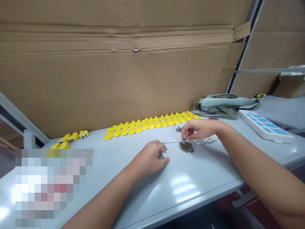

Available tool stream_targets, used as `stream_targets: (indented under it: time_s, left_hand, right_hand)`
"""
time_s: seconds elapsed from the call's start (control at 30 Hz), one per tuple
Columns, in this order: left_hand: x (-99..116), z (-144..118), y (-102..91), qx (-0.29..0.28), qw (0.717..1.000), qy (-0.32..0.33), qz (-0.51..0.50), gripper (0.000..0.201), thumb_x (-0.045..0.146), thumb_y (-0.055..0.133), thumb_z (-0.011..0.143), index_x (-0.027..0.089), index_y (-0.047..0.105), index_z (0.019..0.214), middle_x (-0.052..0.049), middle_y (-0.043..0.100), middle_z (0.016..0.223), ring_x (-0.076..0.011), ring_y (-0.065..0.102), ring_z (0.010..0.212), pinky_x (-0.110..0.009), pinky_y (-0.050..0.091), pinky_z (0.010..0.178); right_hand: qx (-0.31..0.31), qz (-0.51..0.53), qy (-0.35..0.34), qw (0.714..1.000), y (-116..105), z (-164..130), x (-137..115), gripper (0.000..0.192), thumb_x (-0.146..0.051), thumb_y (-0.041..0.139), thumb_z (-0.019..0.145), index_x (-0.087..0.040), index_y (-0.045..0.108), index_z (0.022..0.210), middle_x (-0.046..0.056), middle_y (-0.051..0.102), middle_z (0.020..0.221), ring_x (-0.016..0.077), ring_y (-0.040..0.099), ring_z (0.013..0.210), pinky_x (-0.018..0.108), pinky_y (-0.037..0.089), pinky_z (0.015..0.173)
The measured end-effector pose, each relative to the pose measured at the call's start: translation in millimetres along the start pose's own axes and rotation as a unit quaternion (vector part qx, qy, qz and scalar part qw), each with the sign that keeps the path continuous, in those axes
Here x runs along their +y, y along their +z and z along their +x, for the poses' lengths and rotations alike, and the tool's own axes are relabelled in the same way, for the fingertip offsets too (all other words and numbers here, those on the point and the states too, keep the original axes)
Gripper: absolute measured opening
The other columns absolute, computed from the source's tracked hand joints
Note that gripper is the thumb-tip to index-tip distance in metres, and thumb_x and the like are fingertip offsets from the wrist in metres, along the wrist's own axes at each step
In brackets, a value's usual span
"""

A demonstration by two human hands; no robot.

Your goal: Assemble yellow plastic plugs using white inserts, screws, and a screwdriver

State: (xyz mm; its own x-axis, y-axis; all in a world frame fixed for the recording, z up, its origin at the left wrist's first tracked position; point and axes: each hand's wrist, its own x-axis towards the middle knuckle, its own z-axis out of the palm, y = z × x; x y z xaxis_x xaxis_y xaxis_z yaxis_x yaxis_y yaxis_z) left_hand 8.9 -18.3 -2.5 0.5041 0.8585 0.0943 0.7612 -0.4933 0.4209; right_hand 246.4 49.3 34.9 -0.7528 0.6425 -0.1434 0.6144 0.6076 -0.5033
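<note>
Left grip (152,157) pinches a small white plastic part (164,154) against the tabletop (190,190), fingers curled narrow around it. Right grip (196,128) is closed on a tiny blue-tipped piece (185,139) just above the pile of small dark metal pieces (186,146) — near the left hand, not touching. A thin metal rod (170,142) lies between them. Likely best done by steadying the white part flat and lowering the piece straight — no twisting.
</note>
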Motion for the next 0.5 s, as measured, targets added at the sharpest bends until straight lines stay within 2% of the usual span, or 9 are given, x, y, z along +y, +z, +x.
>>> stream_targets:
  time_s: [0.13,0.37,0.43,0.5]
  left_hand:
    - [-0.8,-0.1,-0.7,-0.008,1.000,0.008,0.007,0.018,0.030,0.051,0.073,0.019,0.061,0.083,-0.005,0.057,0.082,-0.0194,0.052,0.079,-0.031,0.042,0.073]
    - [1.1,-0.3,-4.0,-0.017,1.000,0.010,0.015,0.019,0.031,0.050,0.074,0.019,0.061,0.083,-0.005,0.058,0.082,-0.0205,0.053,0.079,-0.031,0.041,0.073]
    - [1.0,-0.5,-4.3,-0.017,1.000,0.010,0.013,0.019,0.031,0.050,0.074,0.020,0.061,0.084,-0.005,0.058,0.083,-0.0203,0.053,0.080,-0.031,0.042,0.074]
    - [0.8,-0.8,-4.5,-0.018,1.000,0.012,0.011,0.018,0.030,0.050,0.074,0.020,0.061,0.085,-0.004,0.059,0.084,-0.0202,0.053,0.081,-0.031,0.042,0.074]
  right_hand:
    - [-0.025,-0.011,0.030,0.999,-3.3,-3.8,2.5,0.025,-0.011,0.051,0.072,-0.014,0.066,0.092,0.004,0.067,0.075,0.0111,0.060,0.063,0.019,0.043,0.055]
    - [-0.022,-0.016,0.010,1.000,-3.9,-1.2,4.8,0.027,-0.016,0.054,0.072,-0.016,0.068,0.094,0.003,0.068,0.075,0.0112,0.059,0.064,0.020,0.044,0.056]
    - [0.054,-0.018,0.020,0.998,-11.2,-4.8,15.2,0.031,-0.017,0.055,0.072,-0.018,0.067,0.100,0.003,0.068,0.079,0.0121,0.060,0.067,0.020,0.045,0.059]
    - [0.191,-0.037,0.094,0.976,-21.4,-11.8,32.0,0.035,-0.018,0.056,0.072,-0.019,0.064,0.106,0.003,0.068,0.083,0.0133,0.060,0.069,0.021,0.046,0.060]
